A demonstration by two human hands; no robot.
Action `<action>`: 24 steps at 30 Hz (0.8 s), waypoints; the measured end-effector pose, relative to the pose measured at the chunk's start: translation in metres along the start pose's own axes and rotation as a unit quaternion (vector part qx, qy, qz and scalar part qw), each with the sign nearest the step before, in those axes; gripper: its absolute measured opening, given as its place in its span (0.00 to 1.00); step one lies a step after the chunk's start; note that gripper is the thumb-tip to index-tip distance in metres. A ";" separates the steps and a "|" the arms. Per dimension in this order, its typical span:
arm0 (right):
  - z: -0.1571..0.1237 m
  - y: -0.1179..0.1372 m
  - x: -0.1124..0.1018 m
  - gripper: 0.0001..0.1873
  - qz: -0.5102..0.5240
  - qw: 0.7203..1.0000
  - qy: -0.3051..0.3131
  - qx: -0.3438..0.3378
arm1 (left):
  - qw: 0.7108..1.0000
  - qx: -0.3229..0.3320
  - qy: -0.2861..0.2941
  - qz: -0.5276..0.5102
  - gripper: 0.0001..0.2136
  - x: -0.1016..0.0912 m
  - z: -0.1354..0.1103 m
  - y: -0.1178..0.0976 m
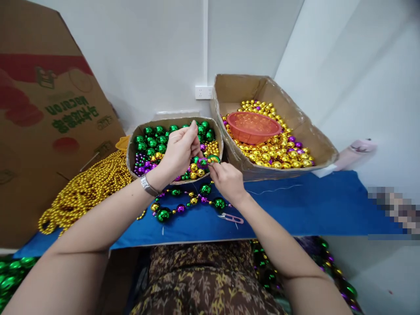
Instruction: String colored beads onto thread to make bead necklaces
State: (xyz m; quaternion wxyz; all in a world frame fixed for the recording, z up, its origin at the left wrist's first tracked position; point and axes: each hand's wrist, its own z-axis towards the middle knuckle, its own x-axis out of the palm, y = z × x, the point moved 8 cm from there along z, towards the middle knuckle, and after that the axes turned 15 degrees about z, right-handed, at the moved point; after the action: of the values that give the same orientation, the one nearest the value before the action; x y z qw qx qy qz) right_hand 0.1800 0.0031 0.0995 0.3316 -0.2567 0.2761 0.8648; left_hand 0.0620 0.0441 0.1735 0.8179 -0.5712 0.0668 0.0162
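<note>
My left hand (182,146) is raised over a small cardboard box (131,164) of green, gold and purple beads. Its thumb and fingers are closed in a pinch; what lies between them is too fine or hidden to make out. Just right of it and lower, my right hand (229,183) pinches at the end of some shiny beads by the box's front rim. A green bead (214,159) and a purple bead (202,163) show at its fingertips. Below both hands, a strand of mixed beads (164,214) lies curved on the blue tabletop (278,210).
Pink-handled thread snips (232,218) lie near my right wrist. A larger box (305,131) of gold and purple beads holds a red plastic basin (254,127). Gold bead chains (85,192) are heaped on the left beside a tall carton (42,109). A thin thread (275,190) trails rightward.
</note>
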 end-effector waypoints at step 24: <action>-0.026 -0.029 0.045 0.32 0.265 0.955 -0.035 0.128 | 0.911 0.068 0.233 0.335 0.11 -0.010 -0.008 0.081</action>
State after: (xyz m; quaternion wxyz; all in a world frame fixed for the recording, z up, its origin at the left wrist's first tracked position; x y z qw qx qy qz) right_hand 0.1783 0.0241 0.0441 0.1305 -0.0993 0.4303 0.8877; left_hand 0.0426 0.0651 0.0964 0.7624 -0.4463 0.4436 0.1511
